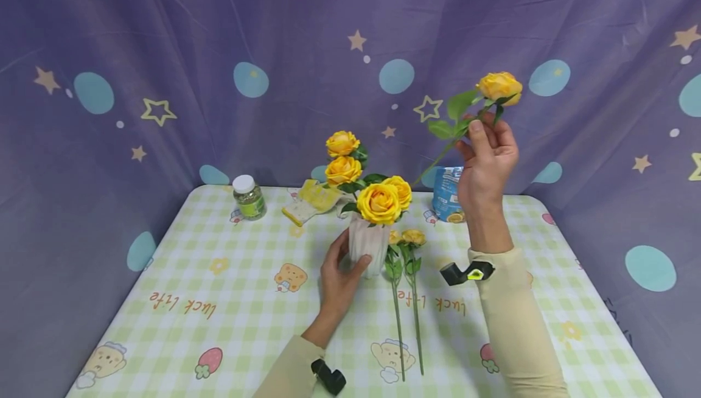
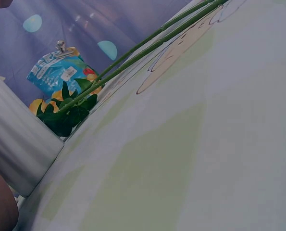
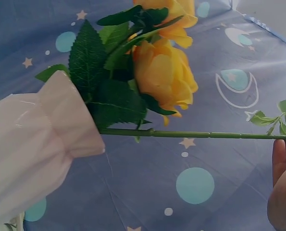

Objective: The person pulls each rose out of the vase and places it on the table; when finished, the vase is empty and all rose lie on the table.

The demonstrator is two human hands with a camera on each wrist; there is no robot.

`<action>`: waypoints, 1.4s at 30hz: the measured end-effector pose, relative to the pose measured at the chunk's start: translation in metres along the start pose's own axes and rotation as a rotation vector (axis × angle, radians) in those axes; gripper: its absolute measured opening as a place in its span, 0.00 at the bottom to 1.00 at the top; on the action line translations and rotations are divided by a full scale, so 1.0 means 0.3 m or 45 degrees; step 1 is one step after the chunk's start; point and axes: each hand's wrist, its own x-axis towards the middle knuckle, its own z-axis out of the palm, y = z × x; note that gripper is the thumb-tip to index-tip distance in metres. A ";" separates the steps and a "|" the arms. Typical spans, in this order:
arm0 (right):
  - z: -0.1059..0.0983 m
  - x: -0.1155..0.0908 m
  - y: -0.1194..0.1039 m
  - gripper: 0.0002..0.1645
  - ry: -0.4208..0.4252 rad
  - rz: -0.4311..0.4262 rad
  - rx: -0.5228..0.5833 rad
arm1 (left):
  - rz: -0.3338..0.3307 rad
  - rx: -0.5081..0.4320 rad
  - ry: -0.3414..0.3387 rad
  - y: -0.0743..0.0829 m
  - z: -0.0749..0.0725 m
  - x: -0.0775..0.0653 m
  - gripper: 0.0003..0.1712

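My left hand [image 1: 338, 276] grips the side of a white fluted vase [image 1: 368, 243] that stands upright on the table. Several yellow artificial roses [image 1: 379, 203] fill its mouth. Up and to the right, my right hand [image 1: 487, 154] pinches the stem of another yellow rose [image 1: 499, 87] just below the bloom and leaves. That stem [image 3: 205, 135] slants down to the vase, and in the right wrist view its lower end meets the vase's rim [image 3: 87, 113]. Beside the vase, two more roses [image 1: 413, 238] lie with their stems [image 2: 147, 53] toward me.
A jar with a white lid [image 1: 249, 197] stands at the back left. Behind the vase lies a yellow and white packet [image 1: 314, 200]. The blue pouch [image 1: 448, 194], clipped at the top, stands at the back right. A purple curtain [image 1: 306, 33] hangs behind the checked tablecloth [image 1: 246, 343].
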 end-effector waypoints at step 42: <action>-0.206 -0.026 -0.067 0.07 0.109 0.158 -0.280 | 0.018 0.008 -0.001 -0.010 0.001 0.001 0.40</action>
